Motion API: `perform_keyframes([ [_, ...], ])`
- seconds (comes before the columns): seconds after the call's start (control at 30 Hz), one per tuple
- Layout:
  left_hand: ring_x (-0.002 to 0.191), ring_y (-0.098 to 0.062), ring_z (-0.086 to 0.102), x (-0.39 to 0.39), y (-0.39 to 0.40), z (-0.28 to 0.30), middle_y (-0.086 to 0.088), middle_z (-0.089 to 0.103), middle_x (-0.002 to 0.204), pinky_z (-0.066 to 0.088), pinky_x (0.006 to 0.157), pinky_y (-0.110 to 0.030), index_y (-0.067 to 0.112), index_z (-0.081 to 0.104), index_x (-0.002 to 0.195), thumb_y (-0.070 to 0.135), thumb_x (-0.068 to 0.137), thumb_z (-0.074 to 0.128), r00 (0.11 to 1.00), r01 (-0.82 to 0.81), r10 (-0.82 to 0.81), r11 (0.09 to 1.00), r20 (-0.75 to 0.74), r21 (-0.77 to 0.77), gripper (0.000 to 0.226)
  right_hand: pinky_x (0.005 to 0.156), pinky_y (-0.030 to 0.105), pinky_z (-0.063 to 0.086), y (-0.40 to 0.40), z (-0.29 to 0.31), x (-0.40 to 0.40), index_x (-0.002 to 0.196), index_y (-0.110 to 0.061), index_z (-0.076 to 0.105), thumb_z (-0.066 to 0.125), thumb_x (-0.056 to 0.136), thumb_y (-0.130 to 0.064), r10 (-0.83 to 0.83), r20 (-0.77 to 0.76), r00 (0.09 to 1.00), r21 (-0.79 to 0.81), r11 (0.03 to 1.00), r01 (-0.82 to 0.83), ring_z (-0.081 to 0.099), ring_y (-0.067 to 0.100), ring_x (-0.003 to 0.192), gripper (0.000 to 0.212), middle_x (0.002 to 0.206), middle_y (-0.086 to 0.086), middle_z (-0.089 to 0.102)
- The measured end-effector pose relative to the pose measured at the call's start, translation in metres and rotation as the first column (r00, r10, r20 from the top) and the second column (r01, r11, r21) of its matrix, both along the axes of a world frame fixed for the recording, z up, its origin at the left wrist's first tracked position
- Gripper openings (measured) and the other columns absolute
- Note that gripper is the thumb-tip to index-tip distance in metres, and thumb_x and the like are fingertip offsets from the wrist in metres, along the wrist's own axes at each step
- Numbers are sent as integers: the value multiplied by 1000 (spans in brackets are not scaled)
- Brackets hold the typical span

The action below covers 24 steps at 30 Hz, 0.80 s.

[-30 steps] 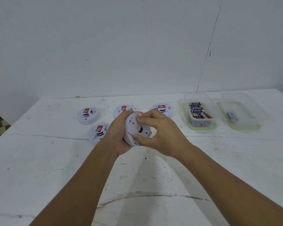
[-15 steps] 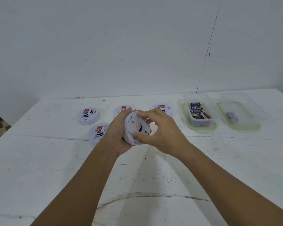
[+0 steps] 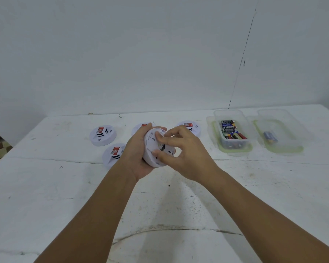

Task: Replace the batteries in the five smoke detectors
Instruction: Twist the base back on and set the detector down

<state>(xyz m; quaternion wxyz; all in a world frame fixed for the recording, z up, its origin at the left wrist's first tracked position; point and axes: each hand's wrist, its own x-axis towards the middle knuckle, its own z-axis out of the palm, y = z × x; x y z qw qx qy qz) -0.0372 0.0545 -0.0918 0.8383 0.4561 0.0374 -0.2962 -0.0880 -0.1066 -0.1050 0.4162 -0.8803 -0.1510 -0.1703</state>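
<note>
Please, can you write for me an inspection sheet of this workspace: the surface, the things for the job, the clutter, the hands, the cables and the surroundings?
Surface: white scuffed table, with cracks and dark specks.
Job's things: round white plastic smoke detector held above the table, back side towards the camera; four more white detectors lie behind it, one far left, one near left, one half hidden, one right. Clear plastic box of many batteries; second clear box with one blue battery.
Clutter: nothing seen.
Hands: left hand grips the held detector's rim; right hand pinches its back.
Cables: nothing seen.
Surroundings: plain white wall with a dark crack line; brick pattern at far left.
</note>
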Motion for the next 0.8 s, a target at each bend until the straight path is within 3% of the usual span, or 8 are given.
perform_keyframes([
  [0.23,114,-36,57,-1,6,-1,-13,63,120,55,82,-44,15,66,117,49,102,51,999,30,-30,999,-21,24,40,87,29,53,-4,-2,0,129,-35,71,74,83,-58,81,31,996,-31,996,-80,55,1,112,52,124,-15,56],
  [0.33,114,-36,56,-3,7,-1,-12,66,115,52,88,-45,15,66,118,50,102,51,999,45,-44,998,-29,38,41,86,26,53,-2,-3,0,128,-33,72,75,81,-56,83,44,996,-23,996,-82,56,0,111,53,122,-14,59],
  [0.47,112,-34,58,-1,5,0,-12,63,116,52,87,-46,15,64,119,47,102,53,1000,-25,25,996,-3,91,38,80,7,43,2,0,-3,127,-34,73,86,78,-45,-11,27,1000,37,999,10,53,-15,102,52,116,-17,63],
  [0.6,104,-30,63,-1,7,4,-8,68,108,54,78,-42,18,66,111,45,103,52,1000,-23,22,993,10,116,32,83,16,47,7,5,-6,128,-40,67,83,79,-48,-28,-17,999,53,998,29,59,-4,103,53,118,-17,65],
  [0.73,114,-32,63,-1,8,7,-8,68,115,51,89,-48,20,71,103,45,104,51,999,-40,35,988,40,150,32,85,23,53,9,10,-9,127,-33,62,84,79,-46,-39,-39,998,65,997,42,61,-1,105,55,118,-20,64],
  [0.8,111,-33,64,-3,8,10,-9,69,115,53,85,-47,19,71,106,45,104,51,998,-42,34,985,46,167,33,84,21,52,9,10,-8,128,-33,60,85,77,-46,-48,-58,997,76,996,53,61,-3,104,59,118,-22,63],
])
